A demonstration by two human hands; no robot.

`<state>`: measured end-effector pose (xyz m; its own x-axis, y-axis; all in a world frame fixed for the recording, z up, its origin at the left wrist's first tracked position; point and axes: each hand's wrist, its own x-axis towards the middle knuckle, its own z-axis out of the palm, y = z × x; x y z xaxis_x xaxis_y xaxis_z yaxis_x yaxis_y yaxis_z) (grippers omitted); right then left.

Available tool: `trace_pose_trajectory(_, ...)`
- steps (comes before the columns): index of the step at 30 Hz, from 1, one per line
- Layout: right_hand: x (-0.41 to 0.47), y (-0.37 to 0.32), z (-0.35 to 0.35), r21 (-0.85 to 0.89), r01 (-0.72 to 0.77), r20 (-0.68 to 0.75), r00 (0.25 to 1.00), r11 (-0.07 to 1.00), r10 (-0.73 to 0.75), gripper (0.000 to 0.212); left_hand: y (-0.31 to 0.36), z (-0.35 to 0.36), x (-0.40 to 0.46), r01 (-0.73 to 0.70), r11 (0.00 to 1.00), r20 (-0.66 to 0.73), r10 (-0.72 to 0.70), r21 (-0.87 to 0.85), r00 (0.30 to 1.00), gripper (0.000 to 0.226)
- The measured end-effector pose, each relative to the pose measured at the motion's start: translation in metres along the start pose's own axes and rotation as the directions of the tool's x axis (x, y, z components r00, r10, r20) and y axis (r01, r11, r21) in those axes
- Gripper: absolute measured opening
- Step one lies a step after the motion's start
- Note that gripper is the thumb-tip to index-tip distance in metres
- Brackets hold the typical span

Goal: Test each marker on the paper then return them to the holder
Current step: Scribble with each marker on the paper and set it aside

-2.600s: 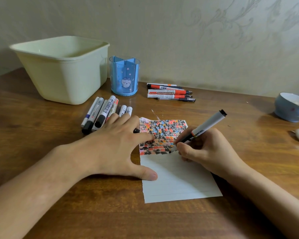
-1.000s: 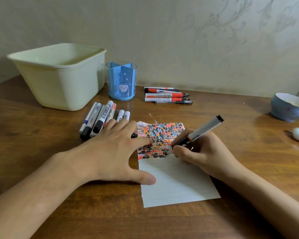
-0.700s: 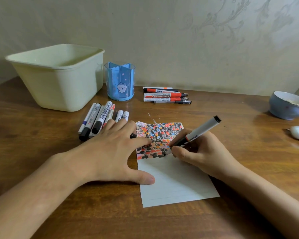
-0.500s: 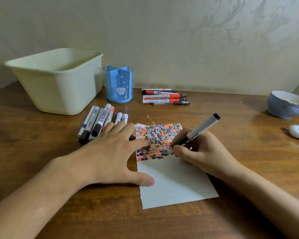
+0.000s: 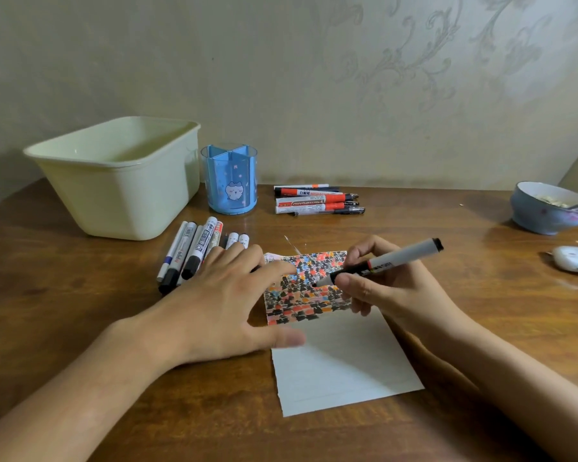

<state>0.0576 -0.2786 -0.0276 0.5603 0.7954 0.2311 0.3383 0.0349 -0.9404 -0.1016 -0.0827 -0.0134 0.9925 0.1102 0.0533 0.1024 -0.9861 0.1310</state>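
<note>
A white sheet of paper [image 5: 341, 365] lies in front of me, its upper part covered with black, red and blue marks. My right hand [image 5: 387, 288] grips an uncapped white-and-black marker [image 5: 391, 261], its tip just above the marked area. My left hand [image 5: 221, 301] lies flat with spread fingers on the paper's left edge. Several capped markers [image 5: 194, 251] lie in a row behind my left hand. Several more markers [image 5: 314, 201] lie near the wall. The blue divided holder [image 5: 229, 181] stands with no markers showing in it.
A pale green plastic tub [image 5: 121, 175] stands at the back left beside the holder. A blue bowl [image 5: 548, 211] with a spoon sits at the far right, with a small white object [image 5: 574, 260] in front of it. The wall closes off the back of the table.
My right hand has lifted the marker's tip off the paper and moved it up and left over the marked area. My left hand stays on the paper's edge.
</note>
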Motion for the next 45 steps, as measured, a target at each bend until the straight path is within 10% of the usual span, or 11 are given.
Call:
trace_pose_trajectory(5, -0.001, -0.007, -0.001, 0.125, -0.11, 0.033, 0.994, 0.986, 0.107, 0.025, 0.002, -0.001, 0.0, -0.049, 0.985, -0.203, 0.015, -0.164, 0.979, 0.035)
trace_pose_trajectory(15, -0.002, -0.011, -0.002, 0.251, -0.077, 0.044, 0.997, 0.965, 0.068, 0.048, 0.001, 0.003, 0.005, -0.02, 0.953, -0.208, -0.045, -0.302, 0.977, 0.047)
trace_pose_trajectory(23, -0.004, -0.012, 0.0, 0.157, -0.092, 0.064, 0.995, 0.983, 0.082, 0.013, 0.001, 0.005, 0.005, -0.045, 0.949, -0.225, -0.027, -0.312, 0.974, 0.046)
trace_pose_trajectory(45, -0.004, -0.008, 0.0, 0.036, -0.019, 0.007, 1.0, 0.999, 0.019, 0.03, -0.002, -0.004, 0.001, -0.011, 0.981, -0.367, -0.062, -0.192, 0.928, 0.026)
